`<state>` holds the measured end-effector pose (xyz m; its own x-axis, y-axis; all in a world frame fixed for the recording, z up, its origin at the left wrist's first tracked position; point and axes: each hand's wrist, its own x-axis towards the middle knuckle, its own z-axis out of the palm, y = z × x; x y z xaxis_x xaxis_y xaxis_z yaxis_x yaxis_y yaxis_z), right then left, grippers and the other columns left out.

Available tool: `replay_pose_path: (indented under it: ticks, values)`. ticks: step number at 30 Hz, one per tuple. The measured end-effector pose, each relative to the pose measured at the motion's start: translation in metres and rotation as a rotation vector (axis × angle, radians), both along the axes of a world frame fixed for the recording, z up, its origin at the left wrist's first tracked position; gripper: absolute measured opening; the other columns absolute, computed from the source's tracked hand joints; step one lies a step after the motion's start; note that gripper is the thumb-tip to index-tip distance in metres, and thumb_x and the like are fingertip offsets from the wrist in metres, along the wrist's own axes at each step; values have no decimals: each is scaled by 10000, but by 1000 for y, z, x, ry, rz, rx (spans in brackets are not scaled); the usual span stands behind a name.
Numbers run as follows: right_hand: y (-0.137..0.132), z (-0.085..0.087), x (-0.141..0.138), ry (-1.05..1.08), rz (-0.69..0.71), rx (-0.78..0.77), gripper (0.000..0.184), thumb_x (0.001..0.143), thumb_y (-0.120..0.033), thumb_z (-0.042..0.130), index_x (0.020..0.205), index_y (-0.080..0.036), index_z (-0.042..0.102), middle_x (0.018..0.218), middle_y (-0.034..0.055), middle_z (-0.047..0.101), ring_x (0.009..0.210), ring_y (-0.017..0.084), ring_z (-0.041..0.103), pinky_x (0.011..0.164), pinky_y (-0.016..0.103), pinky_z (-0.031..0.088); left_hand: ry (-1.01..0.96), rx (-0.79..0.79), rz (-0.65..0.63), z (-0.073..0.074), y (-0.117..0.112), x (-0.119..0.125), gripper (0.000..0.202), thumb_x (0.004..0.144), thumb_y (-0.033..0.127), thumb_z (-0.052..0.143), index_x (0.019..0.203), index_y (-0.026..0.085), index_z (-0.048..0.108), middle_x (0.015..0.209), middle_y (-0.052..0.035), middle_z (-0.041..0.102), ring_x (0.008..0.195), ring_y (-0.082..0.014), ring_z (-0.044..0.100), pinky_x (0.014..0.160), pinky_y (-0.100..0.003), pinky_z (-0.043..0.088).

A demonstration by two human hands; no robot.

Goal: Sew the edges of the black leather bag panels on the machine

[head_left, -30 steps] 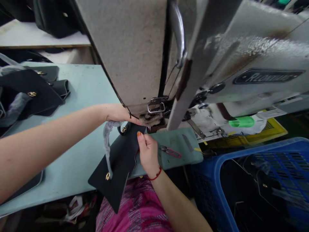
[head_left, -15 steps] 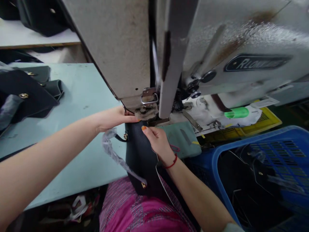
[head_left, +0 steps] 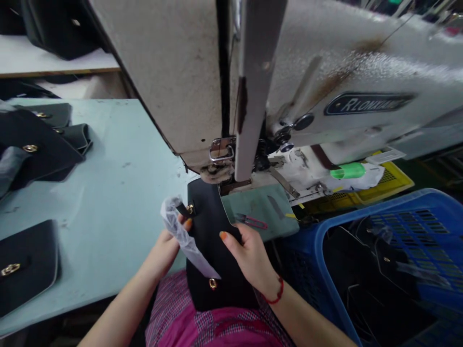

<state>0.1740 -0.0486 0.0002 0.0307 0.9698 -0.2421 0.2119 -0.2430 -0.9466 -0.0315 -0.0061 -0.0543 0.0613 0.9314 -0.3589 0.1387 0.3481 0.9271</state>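
A black leather bag panel (head_left: pixel 213 231) lies partly over my lap, its far end near the needle area of the sewing machine (head_left: pixel 173 72). A handle wrapped in clear plastic (head_left: pixel 181 231) is fixed to it by gold-coloured rings. My left hand (head_left: pixel 173 238) grips the panel's left side beside the upper ring, with some fingers hidden behind the handle and panel. On the right edge, my right hand (head_left: pixel 246 248) pinches the panel, thumb on top and fingers underneath.
Pink-handled thread snips (head_left: pixel 251 220) lie on the small green plate right of the panel. A blue basket (head_left: pixel 321 226) with black pieces stands at right. More black bag pieces (head_left: pixel 39 140) rest on the pale table (head_left: pixel 119 212) at left.
My left hand has moved from beside the needle area down to the panel's left side. The panel has shifted slightly toward me, and my right hand has moved down and right.
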Motion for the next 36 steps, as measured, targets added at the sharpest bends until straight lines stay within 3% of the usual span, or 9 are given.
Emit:
replay_pose_path:
  ticks: [3,6,9,15,19,25,32,36]
  values:
    - [-10,-10,-10,37,-46,0,242,925,-381,558,898,-158,646,789,30,643,705,149,560,634,235,427,-268,-194,62,8,-6,12,613,749,451,758,1287,207,598,1386,-115,588,1296,-286,533,1037,-323,470]
    - [-16,-13,-15,46,-43,31,232,936,-384,550,941,-168,635,835,43,672,746,163,602,667,239,454,-391,-290,133,14,-7,18,683,647,507,823,1221,199,618,1286,-141,653,1145,-307,643,903,-324,558]
    - [-19,-9,-18,22,-56,67,245,938,-397,545,933,-163,621,835,52,672,742,166,609,666,243,457,-491,-338,94,22,-5,30,742,617,497,844,1220,152,585,1151,-163,709,1000,-327,702,815,-366,599]
    - [-21,-5,-18,50,-78,72,312,943,-443,529,826,-161,591,736,16,597,662,132,536,610,227,410,-335,-350,230,41,-6,45,806,598,379,870,1289,156,520,974,-107,755,743,-279,742,647,-342,632]
    - [-21,-7,-15,130,-81,15,375,942,-481,515,763,-155,567,665,-15,494,600,102,427,538,212,340,-296,-327,253,49,-6,42,778,617,322,869,1305,202,526,1054,-95,746,777,-266,747,652,-312,635]
    - [-16,-3,-11,154,-61,-9,433,914,-477,539,629,-158,475,610,-27,378,582,93,332,508,221,267,-337,-342,259,61,-7,45,807,585,317,887,1299,189,535,982,-103,757,760,-293,746,563,-294,619]
    - [-13,-6,-10,193,-81,-49,421,890,-486,556,637,-160,475,623,-17,401,597,101,345,510,218,278,-397,-337,292,64,-6,48,842,599,301,890,1341,214,502,1026,-96,754,772,-282,747,662,-349,643]
    - [-6,-6,-11,233,-79,-71,421,879,-503,565,655,-152,504,624,-15,409,592,101,341,508,220,283,-401,-336,301,64,-1,48,835,601,292,889,1341,211,511,996,-92,757,767,-282,746,649,-352,643]
